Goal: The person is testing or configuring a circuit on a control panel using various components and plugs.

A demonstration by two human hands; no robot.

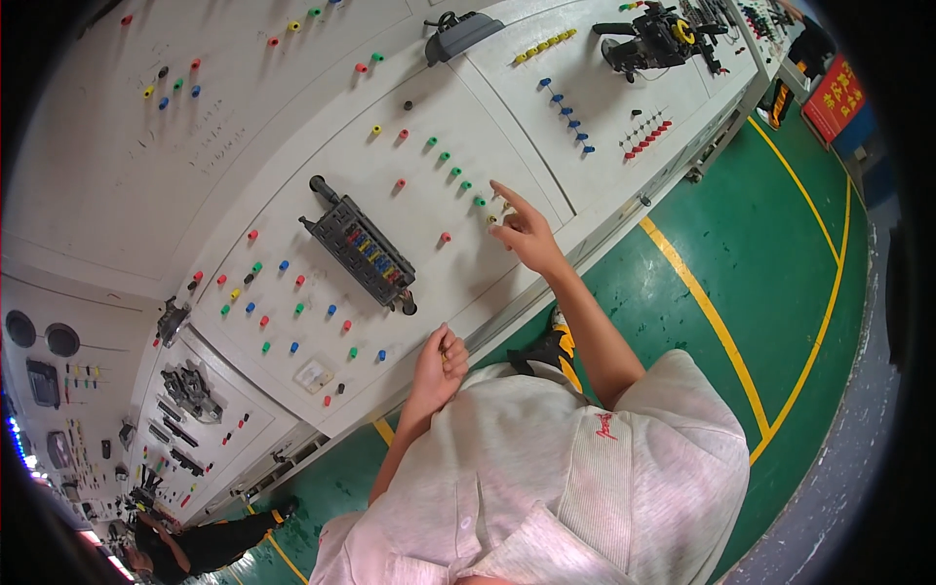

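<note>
My right hand (529, 239) reaches over the sloping white panel (468, 283). Its index finger is stretched out and its thumb stands apart from it, beside a small yellow terminal (491, 219). The thumb looks close to this terminal, but contact is unclear. A row of green terminals (456, 172) leads up to the fingers. Near the panel's front edge my left hand (441, 369) is curled closed; whatever it may hold is hidden. Between the hands and the far left lies a black fuse box (359, 251) with coloured fuses, mounted on the panel.
Red, blue, green and yellow terminals (299, 281) stick up left of the fuse box. To the right, another panel carries a black mechanical assembly (668, 41) and blue terminals (565, 113). A green floor (673, 312) with yellow lines lies behind. Another person (219, 546) stands at lower left.
</note>
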